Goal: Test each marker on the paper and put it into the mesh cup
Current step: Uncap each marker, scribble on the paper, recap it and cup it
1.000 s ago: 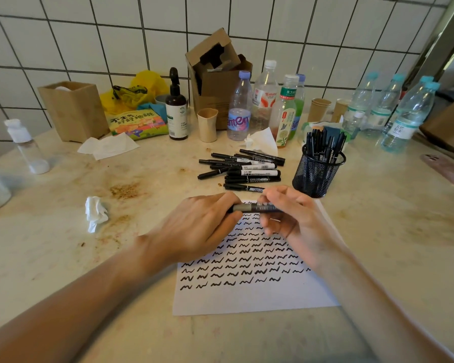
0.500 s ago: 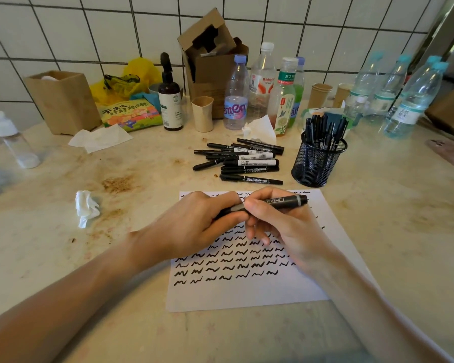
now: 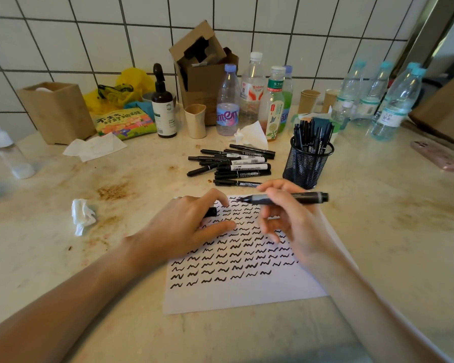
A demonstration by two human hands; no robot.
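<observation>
Black and uncapped, the marker (image 3: 281, 199) lies nearly level in the right hand (image 3: 290, 218), pinched between thumb and fingers, its tip pointing left and touching or just above the far edge of the paper (image 3: 247, 292). The left hand (image 3: 186, 229) rests on the sheet's left side, fingers curled around the black cap (image 3: 211, 212), of which only an end shows. Rows of black squiggles cover most of the paper, which lies flat on the pale stained bench (image 3: 391, 231). Just beyond the sheet a loose pile of markers (image 3: 233, 163) lies on its side, and to the right of that pile stands the mesh cup (image 3: 308, 166), upright and already holding several markers. A crumpled tissue (image 3: 81, 216) sits to the left of the paper, well apart from it. Water bottles (image 3: 393, 106), a cardboard box (image 3: 202, 72) and a dark pump bottle (image 3: 163, 108) stand along the tiled wall behind
</observation>
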